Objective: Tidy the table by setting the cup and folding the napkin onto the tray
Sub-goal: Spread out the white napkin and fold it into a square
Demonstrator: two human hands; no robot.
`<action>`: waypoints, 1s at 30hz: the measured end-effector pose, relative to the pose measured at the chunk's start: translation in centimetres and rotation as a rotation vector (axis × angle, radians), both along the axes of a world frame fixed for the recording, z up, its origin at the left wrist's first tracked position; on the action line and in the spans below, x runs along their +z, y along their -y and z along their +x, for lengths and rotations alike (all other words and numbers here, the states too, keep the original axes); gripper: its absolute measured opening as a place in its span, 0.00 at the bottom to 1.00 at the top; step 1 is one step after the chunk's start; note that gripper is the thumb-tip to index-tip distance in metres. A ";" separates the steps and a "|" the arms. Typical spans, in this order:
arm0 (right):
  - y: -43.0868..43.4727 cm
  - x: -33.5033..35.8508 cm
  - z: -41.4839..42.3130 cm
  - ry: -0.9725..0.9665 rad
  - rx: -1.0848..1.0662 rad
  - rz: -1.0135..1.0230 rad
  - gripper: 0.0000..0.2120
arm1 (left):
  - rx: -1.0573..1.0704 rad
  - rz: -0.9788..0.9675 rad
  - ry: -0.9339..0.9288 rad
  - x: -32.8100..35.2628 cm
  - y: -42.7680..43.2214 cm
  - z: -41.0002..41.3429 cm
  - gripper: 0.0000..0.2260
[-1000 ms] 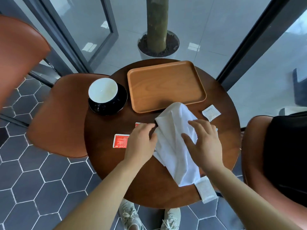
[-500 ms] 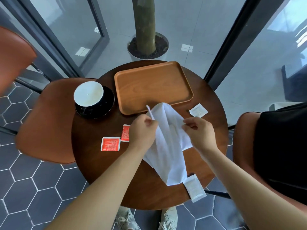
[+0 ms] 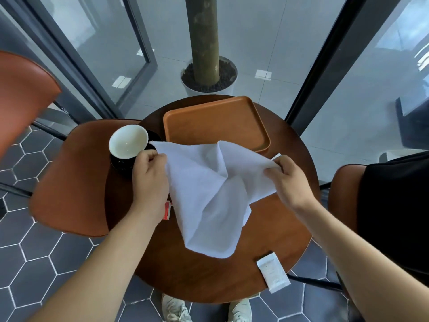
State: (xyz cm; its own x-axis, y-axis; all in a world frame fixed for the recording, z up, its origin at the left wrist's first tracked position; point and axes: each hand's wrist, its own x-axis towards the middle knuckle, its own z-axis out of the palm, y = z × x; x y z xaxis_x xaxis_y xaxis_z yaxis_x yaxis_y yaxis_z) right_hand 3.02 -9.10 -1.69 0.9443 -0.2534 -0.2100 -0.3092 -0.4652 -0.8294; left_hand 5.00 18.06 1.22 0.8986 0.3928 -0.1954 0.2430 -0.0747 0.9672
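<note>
Left hand (image 3: 148, 175) and right hand (image 3: 286, 180) each pinch corner of white napkin (image 3: 209, 194) — spread above round table (image 3: 209, 275), unfolded. Wooden tray (image 3: 216, 126) bare. White cup (image 3: 128, 141) on black saucer beside tray — both steps remain.

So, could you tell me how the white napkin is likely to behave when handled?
Probably floppy: the napkin sags in creases between the left hand and right hand, its lower corner drooping toward the table. Likely light, since two pinches carry it. It may brush the cup beside it.
</note>
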 end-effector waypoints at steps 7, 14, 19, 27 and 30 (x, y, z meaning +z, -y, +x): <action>3.4 5.6 1.3 0.040 0.059 0.318 0.07 | 0.060 0.152 0.118 0.6 -2.4 0.7 0.11; 4.9 13.5 5.2 0.436 -0.015 -0.033 0.08 | 0.117 0.288 0.319 3.9 -3.6 4.1 0.08; 3.5 10.3 10.0 0.244 0.033 -0.324 0.08 | 0.070 0.346 0.190 0.9 -2.6 6.7 0.09; 2.8 3.8 14.8 0.136 0.081 -0.421 0.15 | 0.009 0.463 0.092 -2.7 -1.7 8.7 0.13; 3.6 2.0 14.2 0.079 0.090 -0.545 0.26 | -0.190 0.579 -0.069 -3.2 -1.5 8.6 0.23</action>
State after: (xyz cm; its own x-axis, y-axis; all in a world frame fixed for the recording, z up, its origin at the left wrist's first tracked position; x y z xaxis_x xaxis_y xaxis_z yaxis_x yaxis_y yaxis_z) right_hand 17.24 -12.69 0.30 0.9748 -0.2230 0.0008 -0.1952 -0.8551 -0.4803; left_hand 13.57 19.60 -2.02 0.9562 0.2868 -0.0583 0.2345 -0.6313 0.7393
